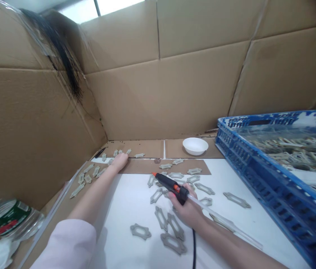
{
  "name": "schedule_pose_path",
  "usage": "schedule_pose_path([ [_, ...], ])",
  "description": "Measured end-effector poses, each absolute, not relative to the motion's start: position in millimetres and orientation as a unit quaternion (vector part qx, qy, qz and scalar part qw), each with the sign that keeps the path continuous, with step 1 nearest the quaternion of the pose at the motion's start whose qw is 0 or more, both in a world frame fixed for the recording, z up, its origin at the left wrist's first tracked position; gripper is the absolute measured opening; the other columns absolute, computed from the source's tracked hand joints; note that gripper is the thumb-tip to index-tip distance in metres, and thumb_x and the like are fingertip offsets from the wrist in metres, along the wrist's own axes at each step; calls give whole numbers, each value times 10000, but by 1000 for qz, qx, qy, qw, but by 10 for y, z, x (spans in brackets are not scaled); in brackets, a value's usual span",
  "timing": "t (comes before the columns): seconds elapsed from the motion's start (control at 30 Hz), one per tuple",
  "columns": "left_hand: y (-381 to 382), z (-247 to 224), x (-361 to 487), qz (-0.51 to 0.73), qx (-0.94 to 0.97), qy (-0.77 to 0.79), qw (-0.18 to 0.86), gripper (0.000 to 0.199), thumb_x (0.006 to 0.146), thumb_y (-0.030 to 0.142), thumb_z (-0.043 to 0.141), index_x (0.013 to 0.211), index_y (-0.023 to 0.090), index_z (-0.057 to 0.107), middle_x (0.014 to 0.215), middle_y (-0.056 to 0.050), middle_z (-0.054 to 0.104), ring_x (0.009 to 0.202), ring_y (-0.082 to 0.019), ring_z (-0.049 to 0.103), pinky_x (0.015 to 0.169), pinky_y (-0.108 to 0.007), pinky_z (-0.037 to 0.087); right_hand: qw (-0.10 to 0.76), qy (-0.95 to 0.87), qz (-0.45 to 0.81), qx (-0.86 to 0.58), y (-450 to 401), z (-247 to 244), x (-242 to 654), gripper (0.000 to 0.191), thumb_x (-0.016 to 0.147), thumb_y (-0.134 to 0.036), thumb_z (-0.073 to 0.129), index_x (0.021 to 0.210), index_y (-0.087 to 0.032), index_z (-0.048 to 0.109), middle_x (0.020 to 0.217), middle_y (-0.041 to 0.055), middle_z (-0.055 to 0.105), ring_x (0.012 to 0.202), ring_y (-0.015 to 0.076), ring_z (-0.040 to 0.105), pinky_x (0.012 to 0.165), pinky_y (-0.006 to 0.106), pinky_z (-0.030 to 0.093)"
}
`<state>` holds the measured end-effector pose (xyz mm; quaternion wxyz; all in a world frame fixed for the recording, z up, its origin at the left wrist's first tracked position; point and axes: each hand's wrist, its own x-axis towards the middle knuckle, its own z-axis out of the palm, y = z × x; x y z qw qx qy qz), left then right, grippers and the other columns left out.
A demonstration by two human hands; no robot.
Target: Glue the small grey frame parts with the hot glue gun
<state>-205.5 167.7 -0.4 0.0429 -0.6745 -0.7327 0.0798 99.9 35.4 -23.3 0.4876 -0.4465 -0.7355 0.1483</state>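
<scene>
My right hand [184, 205] is wrapped round a black hot glue gun [170, 183] with an orange tip. A long clear glue stick [230, 226] sticks out of its back end, and a black cord hangs below. Far forward, my left hand [120, 161] reaches down among small grey-green frame-shaped pieces [139, 155] on the cardboard strip. Its fingers are hidden behind the back of the hand. More such pieces [140, 231] lie scattered on the white tabletop [124, 201] round the glue gun, with another group [88, 178] at the left edge.
A blue plastic crate [258, 190] full of bundled pieces stands at the right. At the back is a white bowl [195, 145]. Cardboard walls [191, 89] enclose the table. A plastic bottle [12, 216] lies at the left, below a hanging bunch of black strands [65, 56].
</scene>
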Motion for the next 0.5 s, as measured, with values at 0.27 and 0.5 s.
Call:
schedule_pose_path([
  [0.27, 1613, -63, -2094, 51, -647, -759, 45, 312, 833, 303, 480, 1100, 143, 496, 1089, -80, 530, 921, -179, 544, 771, -383, 466, 494, -740, 140, -434, 354, -219, 993, 270, 782, -384, 449, 579, -205, 442, 513, -24, 506, 482, 126, 480, 559, 272, 397],
  [0.5, 1602, -117, -2190, -4, -639, -768, 53, 311, 833, 303, 481, 1098, 142, 497, 1084, -79, 532, 919, -178, 545, 771, -383, 466, 491, -739, 129, -442, 347, -196, 999, 280, 778, -384, 454, 562, -209, 427, 516, -17, 506, 498, 135, 485, 549, 271, 389],
])
